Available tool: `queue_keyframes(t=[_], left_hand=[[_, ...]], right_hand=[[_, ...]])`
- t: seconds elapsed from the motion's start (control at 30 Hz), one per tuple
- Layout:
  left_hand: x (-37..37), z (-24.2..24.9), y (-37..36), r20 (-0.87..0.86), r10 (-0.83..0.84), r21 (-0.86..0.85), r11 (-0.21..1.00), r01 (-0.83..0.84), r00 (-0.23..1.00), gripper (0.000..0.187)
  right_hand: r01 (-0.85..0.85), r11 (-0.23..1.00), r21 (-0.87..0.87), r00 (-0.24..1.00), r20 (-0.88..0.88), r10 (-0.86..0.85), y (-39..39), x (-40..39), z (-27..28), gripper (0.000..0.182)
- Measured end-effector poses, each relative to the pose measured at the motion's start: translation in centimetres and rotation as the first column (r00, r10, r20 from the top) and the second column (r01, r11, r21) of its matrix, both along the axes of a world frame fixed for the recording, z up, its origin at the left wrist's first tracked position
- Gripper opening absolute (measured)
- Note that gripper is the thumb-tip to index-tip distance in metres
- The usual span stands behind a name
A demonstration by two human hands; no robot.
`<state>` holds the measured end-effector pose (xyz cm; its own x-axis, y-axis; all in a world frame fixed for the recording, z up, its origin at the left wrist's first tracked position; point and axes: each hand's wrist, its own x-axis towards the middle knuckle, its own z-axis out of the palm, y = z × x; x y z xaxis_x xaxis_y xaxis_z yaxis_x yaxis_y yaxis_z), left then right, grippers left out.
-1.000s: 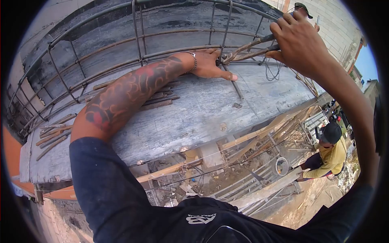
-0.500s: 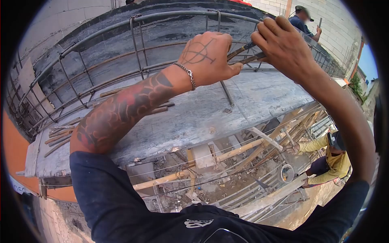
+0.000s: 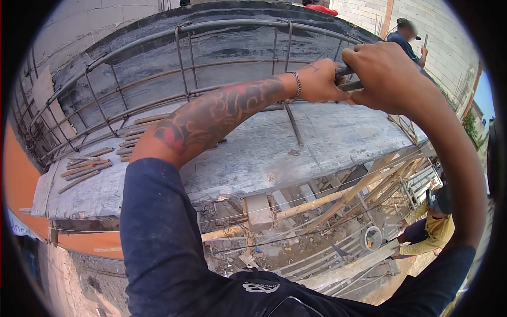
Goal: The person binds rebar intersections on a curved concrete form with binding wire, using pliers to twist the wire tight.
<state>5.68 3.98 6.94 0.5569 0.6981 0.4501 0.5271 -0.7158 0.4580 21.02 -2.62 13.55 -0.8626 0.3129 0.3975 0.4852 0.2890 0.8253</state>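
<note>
Broadly, a long surface (image 3: 253, 164) of weathered grey boards runs across the view, its face scuffed, streaked and chipped pale along the near edge. Behind it stands a dark panel (image 3: 232, 47), smeared with grey, and past that a wall (image 3: 449, 53) of pale, smooth blocks. Between panel and boards curves a cage (image 3: 222, 23) of round metal bars, some grey, some rusty brown, joined by thin upright loops. Below the surface, wooden poles (image 3: 317, 202) cross above rough rubble. A person in yellow (image 3: 439, 231) is at the lower right, near a round bucket (image 3: 372, 232); a person in dark blue (image 3: 405, 42) is at the upper right, before the wall. A straight metal bar (image 3: 293, 125) slants over the boards, and short, rough brown rods (image 3: 84, 169) lie in a loose bunch at the left.

The right hand (image 3: 388, 74) is curled closed around the dark, slim handles of a tool (image 3: 348, 79), its knuckles upward. The left hand (image 3: 319, 82), with a chain bracelet (image 3: 298, 87) of metal links at the wrist, is also curled closed on the tool, from the other side. The tool lies between the two hands, touching both, above the bars; its head is hidden, and only short dark lengths show between the fingers.
</note>
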Motion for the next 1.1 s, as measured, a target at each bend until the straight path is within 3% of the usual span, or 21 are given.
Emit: queue_keyframes(t=[0.03,0.07,0.1,0.2,0.23,0.27,0.3,0.33,0.4,0.47,0.5,0.53,0.6,0.63,0.7,0.73,0.8,0.87,0.93,0.97,1.1], left_hand=[[0.1,-0.1,-0.4,0.027,0.083,0.062,0.994,-0.085,0.996,0.031],[0.4,-0.4,-0.9,0.060,0.163,0.119,0.978,-0.169,0.985,0.028],[0.8,-0.9,-1.1,0.111,0.200,0.152,0.965,-0.216,0.973,0.025],[1.5,-1.9,-1.3,0.211,0.227,0.217,0.938,-0.271,0.951,0.024],[2.0,-2.3,-0.8,0.254,0.268,0.254,0.909,-0.331,0.929,0.026],[1.6,-2.1,-0.8,0.268,0.271,0.253,0.906,-0.339,0.924,0.026],[1.1,-1.5,-1.0,0.104,0.226,0.279,0.928,-0.246,0.969,0.030],[0.7,-1.0,-1.2,-0.065,0.167,0.283,0.948,-0.142,0.984,0.033],[0.0,0.4,0.1,-0.102,0.073,0.179,0.982,-0.054,0.992,0.032],[0.0,0.3,1.9,0.004,-0.164,-0.341,0.927,0.156,0.986,0.028],[0.3,0.5,1.5,-0.051,-0.107,-0.443,0.894,0.074,0.993,0.027],[0.6,0.5,1.1,-0.057,-0.111,-0.440,0.895,0.075,0.992,0.027],[1.3,0.1,0.3,-0.246,0.056,-0.155,0.983,-0.096,0.968,0.022],[1.4,-1.3,0.9,-0.230,0.122,0.138,0.986,-0.092,0.965,0.023],[1.4,-2.0,0.0,-0.153,0.179,0.172,0.973,-0.152,0.972,0.024],[1.4,-2.4,-0.3,-0.070,0.232,0.208,0.955,-0.213,0.970,0.026],[1.6,-3.2,-0.6,-0.047,0.245,0.285,0.932,-0.222,0.968,0.028],[1.7,-4.1,-0.4,-0.047,0.268,0.347,0.908,-0.236,0.962,0.046],[0.9,-4.7,-2.5,0.106,0.131,0.763,0.625,-0.165,0.986,0.049],[0.4,-5.1,-3.9,0.109,0.128,0.765,0.622,-0.165,0.986,0.049],[-3.1,-6.0,-8.8,0.126,0.417,0.295,0.851,-0.435,0.900,0.044]], right_hand=[[0.257,0.923,-0.285,0.965,0.020,-0.262,-0.4,-0.7,2.0,0.031],[0.472,0.704,-0.531,0.863,0.117,-0.491,-0.7,-1.6,3.5,0.033],[0.498,0.460,-0.736,0.737,0.079,-0.672,-0.9,-2.7,4.0,0.033],[0.470,0.285,-0.835,0.719,0.175,-0.672,1.6,-2.6,3.8,0.036],[0.543,0.569,-0.617,0.817,0.233,-0.527,2.2,-1.9,3.2,0.034],[0.317,0.835,-0.450,0.948,0.115,-0.298,2.7,-0.1,1.5,0.026],[0.301,0.897,-0.324,0.953,0.069,-0.295,3.0,0.5,0.1,0.022],[0.289,0.937,-0.197,0.957,0.024,-0.290,3.4,1.1,-1.0,0.018],[0.160,0.986,-0.049,0.987,0.035,-0.158,4.8,2.4,-1.9,0.015],[0.007,0.995,0.103,0.998,0.062,-0.014,5.7,3.3,-2.9,0.013],[-0.015,0.992,0.129,0.998,0.060,0.007,5.4,3.6,-3.5,0.013],[-0.033,0.988,0.154,0.998,0.054,0.025,5.2,4.0,-4.0,0.013],[0.085,0.993,0.080,0.995,0.042,-0.089,4.4,4.1,-3.3,0.019],[0.236,0.937,-0.257,0.972,0.057,-0.229,3.0,3.5,-1.4,0.026],[0.311,0.512,-0.801,0.903,0.080,-0.422,2.1,2.5,1.1,0.044],[0.306,0.510,-0.804,0.903,0.075,-0.422,2.2,1.9,1.5,0.044],[0.191,-0.119,-0.974,0.681,0.219,-0.698,2.1,0.8,1.9,0.040],[0.247,-0.045,-0.968,0.737,0.218,-0.640,3.1,0.5,0.8,0.038],[0.303,0.137,-0.943,0.777,0.161,-0.609,2.8,0.8,0.2,0.037],[0.282,0.126,-0.951,0.777,0.150,-0.611,2.9,1.0,0.0,0.036],[0.266,0.103,-0.958,0.787,0.154,-0.597,3.8,1.6,-0.2,0.036]])
